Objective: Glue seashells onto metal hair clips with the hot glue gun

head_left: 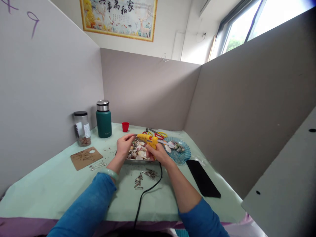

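Observation:
A yellow hot glue gun (150,139) is gripped in my right hand (158,153), its nozzle pointing left and a glue stick (166,142) showing at its back. My left hand (124,144) is closed in a pinch by the nozzle tip; whatever is between those fingers is too small to make out. Under both hands lies a tray (139,161) full of mixed seashells (140,153). Closer to me, small metal pins (138,180) lie in loose piles on the green tablecloth (81,191). A black cord (140,199) runs from near the gun toward me.
At left are a brown board (86,158), large safety pins (98,165), a lidded jar (82,130) and a green flask (103,121). A red cup (125,126) and scissors (159,134) sit behind. On the right are a blue plate (186,153) with shells and a black slab (203,179). Partitions surround the table.

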{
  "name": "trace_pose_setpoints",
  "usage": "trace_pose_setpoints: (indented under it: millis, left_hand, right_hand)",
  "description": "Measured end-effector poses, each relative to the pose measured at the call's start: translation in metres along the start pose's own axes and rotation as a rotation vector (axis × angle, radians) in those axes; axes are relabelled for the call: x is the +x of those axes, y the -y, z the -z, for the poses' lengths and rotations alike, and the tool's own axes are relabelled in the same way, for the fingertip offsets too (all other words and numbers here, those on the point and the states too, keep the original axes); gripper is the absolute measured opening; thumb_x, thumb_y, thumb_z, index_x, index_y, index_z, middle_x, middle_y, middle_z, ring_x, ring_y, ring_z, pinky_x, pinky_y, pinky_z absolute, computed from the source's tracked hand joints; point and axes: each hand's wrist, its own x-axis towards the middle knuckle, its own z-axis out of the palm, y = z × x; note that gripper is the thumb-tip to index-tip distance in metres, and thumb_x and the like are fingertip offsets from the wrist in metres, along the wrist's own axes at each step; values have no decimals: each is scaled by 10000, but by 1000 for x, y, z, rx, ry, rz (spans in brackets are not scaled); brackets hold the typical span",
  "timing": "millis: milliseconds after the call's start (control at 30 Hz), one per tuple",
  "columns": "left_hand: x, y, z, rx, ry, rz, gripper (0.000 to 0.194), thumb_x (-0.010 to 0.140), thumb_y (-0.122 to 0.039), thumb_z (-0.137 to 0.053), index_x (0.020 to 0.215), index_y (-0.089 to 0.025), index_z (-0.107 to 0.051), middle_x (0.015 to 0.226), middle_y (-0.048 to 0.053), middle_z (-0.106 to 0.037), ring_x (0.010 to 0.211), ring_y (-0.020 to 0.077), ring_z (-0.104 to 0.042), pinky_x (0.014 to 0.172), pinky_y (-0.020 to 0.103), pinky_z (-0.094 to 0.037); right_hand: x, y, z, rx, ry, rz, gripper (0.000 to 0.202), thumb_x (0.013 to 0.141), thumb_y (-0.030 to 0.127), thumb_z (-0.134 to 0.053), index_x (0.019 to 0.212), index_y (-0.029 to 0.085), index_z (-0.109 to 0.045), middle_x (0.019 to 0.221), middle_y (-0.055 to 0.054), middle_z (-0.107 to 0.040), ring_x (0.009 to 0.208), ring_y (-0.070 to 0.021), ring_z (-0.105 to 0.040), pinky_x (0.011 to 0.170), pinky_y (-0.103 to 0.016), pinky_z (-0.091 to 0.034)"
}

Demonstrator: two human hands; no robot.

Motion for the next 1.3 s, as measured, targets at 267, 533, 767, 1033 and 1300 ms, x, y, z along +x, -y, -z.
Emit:
trace_pose_setpoints:
  millis: [267, 533, 767, 1033, 1300]
  left_hand:
    - [1, 2, 0, -7, 4, -14, 333, 624, -378, -699, 856, -144, -741, 781, 55, -708, 647, 149, -597, 514, 213, -453]
    - [1, 1, 1, -7, 6, -11, 338, 618, -395, -703, 847, -147, -727, 751, 41, -694, 602, 137, -575, 512, 221, -445]
    - [0, 1, 1, 4, 14, -4, 371, 591, -420, -718, 832, -139, -722, 716, 35, -683, 584, 139, -565, 521, 236, -451]
    - [2, 3, 1, 2, 18, -5, 366, 596, -406, -715, 838, -131, -719, 729, 42, -686, 589, 136, -564, 512, 228, -454]
    - [1, 2, 1, 4, -12, -3, 353, 581, -395, -714, 822, -138, -720, 753, 46, -694, 598, 144, -578, 511, 236, -453]
  right_hand:
    - [0, 2, 0, -10, 12, -9, 433, 813, 553, -537, 827, 127, -614, 523, 16, -572, 345, -63, -396, 354, -198, -289]
    - [1, -1, 1, -15, -4, -2, 437, 807, 563, -545, 812, 133, -619, 489, 15, -557, 343, -69, -390, 353, -199, -278]
    - [2, -2, 1, 3, -5, 10, 431, 810, 555, -547, 815, 129, -617, 499, 15, -560, 337, -66, -385, 347, -197, -278]
    - [2, -2, 2, 5, 2, 2, 448, 799, 573, -548, 807, 130, -616, 496, 18, -560, 339, -72, -388, 349, -204, -284]
    - [0, 1, 7, -85, -49, 1, 475, 816, 582, -510, 620, 152, -554, 512, -1, -549, 359, -65, -391, 370, -208, -301]
